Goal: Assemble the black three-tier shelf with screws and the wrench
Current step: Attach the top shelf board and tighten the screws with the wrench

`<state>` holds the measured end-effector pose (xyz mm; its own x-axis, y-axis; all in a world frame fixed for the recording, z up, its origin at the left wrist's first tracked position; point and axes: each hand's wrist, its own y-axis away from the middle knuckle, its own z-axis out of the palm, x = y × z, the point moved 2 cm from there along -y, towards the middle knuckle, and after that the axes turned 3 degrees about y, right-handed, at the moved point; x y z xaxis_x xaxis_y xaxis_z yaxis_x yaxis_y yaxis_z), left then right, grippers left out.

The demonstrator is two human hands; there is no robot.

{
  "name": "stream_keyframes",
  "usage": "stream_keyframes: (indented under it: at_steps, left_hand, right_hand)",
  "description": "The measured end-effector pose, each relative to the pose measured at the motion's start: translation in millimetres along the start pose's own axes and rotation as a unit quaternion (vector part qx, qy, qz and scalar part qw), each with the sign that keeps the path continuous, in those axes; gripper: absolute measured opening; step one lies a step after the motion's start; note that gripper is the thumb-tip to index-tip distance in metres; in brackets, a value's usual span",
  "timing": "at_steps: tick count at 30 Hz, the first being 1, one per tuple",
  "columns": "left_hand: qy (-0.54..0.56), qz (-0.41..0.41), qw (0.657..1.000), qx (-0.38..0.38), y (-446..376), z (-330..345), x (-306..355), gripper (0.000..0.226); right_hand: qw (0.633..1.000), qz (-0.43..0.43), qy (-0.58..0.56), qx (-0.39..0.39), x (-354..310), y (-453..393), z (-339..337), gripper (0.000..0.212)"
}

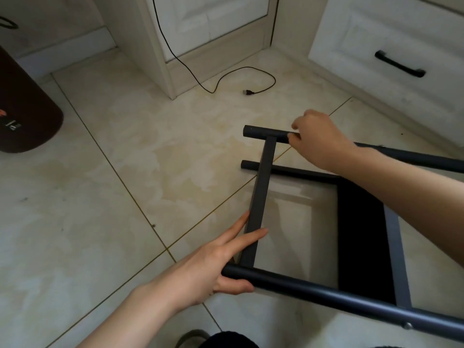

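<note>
Black shelf frame (261, 194) lies tilted over the tiled floor (125, 172). Left hand (221, 262) holds the near tube (326, 295) at its end, thumb under, fingers stretched along the flat crossbar. Right hand (316, 139) pinches the far tube (266, 133) by its end. Black shelf panel (359, 237) sits between the tubes. Black USB cable (241, 79) trails across the floor beside white cabinets (376, 46). Brown bin (22, 106) at left.

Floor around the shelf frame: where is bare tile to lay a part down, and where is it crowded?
Bare tile lies left of the shelf frame, between the brown bin and the left hand, and beyond the frame toward the black cable. Crowded: the right side, where the right hand, frame tubes and white drawer close in.
</note>
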<state>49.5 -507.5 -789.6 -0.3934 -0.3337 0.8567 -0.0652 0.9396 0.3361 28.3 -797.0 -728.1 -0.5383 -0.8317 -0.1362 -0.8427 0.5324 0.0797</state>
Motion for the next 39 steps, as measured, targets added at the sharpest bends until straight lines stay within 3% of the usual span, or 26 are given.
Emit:
stream_keyframes:
  at_steps: [5, 10, 22, 30, 32, 36, 39]
  left_hand:
    - [0.007, -0.004, 1.0, -0.001, -2.2, -0.7, -1.6, 0.093]
    - [0.018, -0.006, 1.0, -0.005, -3.5, 0.0, -3.8, 0.094]
    - [0.016, -0.008, 1.0, -0.001, -0.7, 1.4, -0.4, 0.097]
    - [0.002, -0.007, 1.0, 0.004, -0.3, 1.9, 1.2, 0.098]
    - [-0.004, -0.006, 1.0, 0.002, -0.5, 1.6, 1.1, 0.098]
    - [-0.022, -0.006, 1.0, 0.004, -0.6, 1.7, 0.4, 0.097]
    - [-0.042, 0.004, 0.999, 0.01, -0.8, 1.9, 0.9, 0.097]
  right_hand:
    - [0.983, -0.113, 0.12, -0.083, 8.6, -20.4, 9.0, 0.042]
    - [0.97, -0.161, 0.147, -0.109, 10.4, -41.2, 10.3, 0.049]
    - [0.975, -0.131, 0.155, -0.089, 18.1, -41.3, 15.0, 0.066]
    - [0.979, -0.055, 0.193, -0.032, 15.2, -27.8, 16.7, 0.07]
    - [0.988, -0.031, 0.151, -0.007, 7.7, -17.5, 16.9, 0.058]
    - [0.996, -0.024, -0.046, 0.066, -7.8, 32.7, 25.2, 0.035]
    - [0.985, 0.017, -0.17, -0.018, -17.2, 84.4, 41.5, 0.038]
